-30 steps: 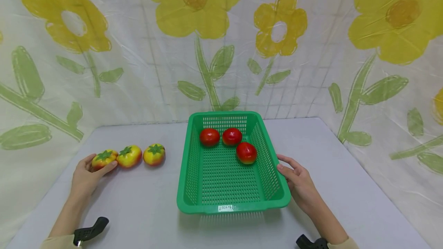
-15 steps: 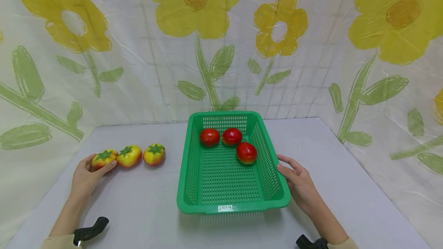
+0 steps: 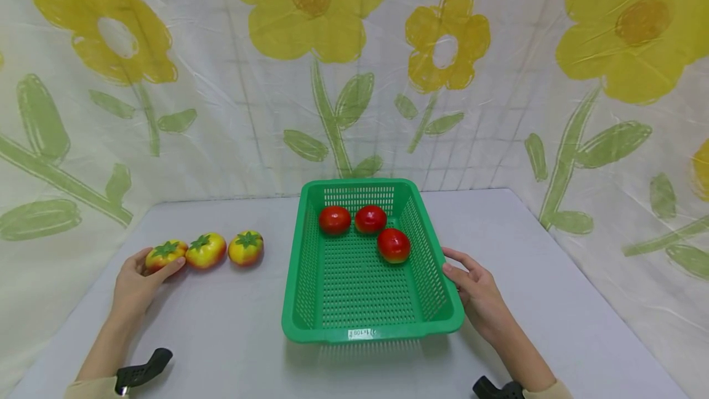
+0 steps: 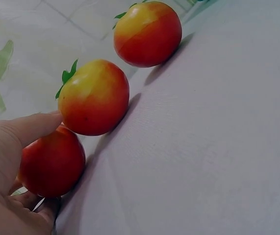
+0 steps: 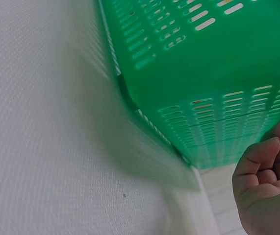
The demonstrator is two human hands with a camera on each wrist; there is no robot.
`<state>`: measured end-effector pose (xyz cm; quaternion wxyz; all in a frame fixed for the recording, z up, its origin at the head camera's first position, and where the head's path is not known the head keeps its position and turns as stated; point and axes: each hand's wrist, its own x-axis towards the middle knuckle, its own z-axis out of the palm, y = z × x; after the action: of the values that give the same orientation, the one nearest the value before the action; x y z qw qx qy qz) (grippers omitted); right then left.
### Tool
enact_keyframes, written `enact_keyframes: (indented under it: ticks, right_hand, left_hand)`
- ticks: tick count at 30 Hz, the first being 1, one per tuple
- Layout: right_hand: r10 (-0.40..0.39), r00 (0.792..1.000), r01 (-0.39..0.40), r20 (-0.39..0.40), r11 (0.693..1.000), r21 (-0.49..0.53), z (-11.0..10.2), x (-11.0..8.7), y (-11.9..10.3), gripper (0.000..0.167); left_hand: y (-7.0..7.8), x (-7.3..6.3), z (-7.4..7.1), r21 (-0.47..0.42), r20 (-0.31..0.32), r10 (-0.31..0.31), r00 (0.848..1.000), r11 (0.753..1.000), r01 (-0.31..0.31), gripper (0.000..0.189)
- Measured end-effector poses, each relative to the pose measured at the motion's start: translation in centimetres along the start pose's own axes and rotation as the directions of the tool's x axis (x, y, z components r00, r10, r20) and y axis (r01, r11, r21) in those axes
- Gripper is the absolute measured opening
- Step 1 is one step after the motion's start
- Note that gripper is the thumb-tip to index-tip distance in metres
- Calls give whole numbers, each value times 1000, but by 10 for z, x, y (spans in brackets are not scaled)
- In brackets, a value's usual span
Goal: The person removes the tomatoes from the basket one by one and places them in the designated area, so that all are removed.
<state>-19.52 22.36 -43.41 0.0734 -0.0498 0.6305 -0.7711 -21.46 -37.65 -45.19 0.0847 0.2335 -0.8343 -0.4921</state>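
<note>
In the head view my left hand (image 3: 135,282) curls round the leftmost yellow-red tomato (image 3: 166,255), thumb on its near side and fingers at its far left. This tomato (image 4: 54,164) rests on the table in the left wrist view, touching or almost touching the middle tomato (image 4: 94,98). A third yellow-red tomato (image 3: 246,248) sits a little apart to the right. My right hand (image 3: 480,291) holds the right side of a green plastic basket (image 3: 310,332), thumb at the rim. Three red tomatoes lie inside, the nearest red tomato (image 3: 394,245) toward the right wall.
A white table (image 3: 232,337) carries everything. Behind it and at both sides hangs a white curtain (image 3: 221,128) with yellow flowers. Black straps with camera mounts (image 3: 145,369) sit on both wrists.
</note>
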Motion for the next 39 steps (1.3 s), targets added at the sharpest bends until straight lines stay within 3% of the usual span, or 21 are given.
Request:
enact_keyframes:
  ticks: [12,25,33,39]
  right_hand:
    - [-1,1000,1,5,1000,1,0,0,1,53]
    - [3,1000,-3,0,1000,-1,-1,0,1,53]
    - [7,1000,-7,-3,1000,-8,-1,0,0,53]
    - [14,1000,-14,-12,1000,-8,0,0,0,53]
  left_hand:
    - [5,-4,1,68,11,57,998,996,-57,109]
    - [11,-9,-1,60,11,110,994,992,-110,106]
    - [26,-15,1,73,-86,187,979,981,-181,90]
    - [40,-20,6,96,-79,254,964,965,-246,83]
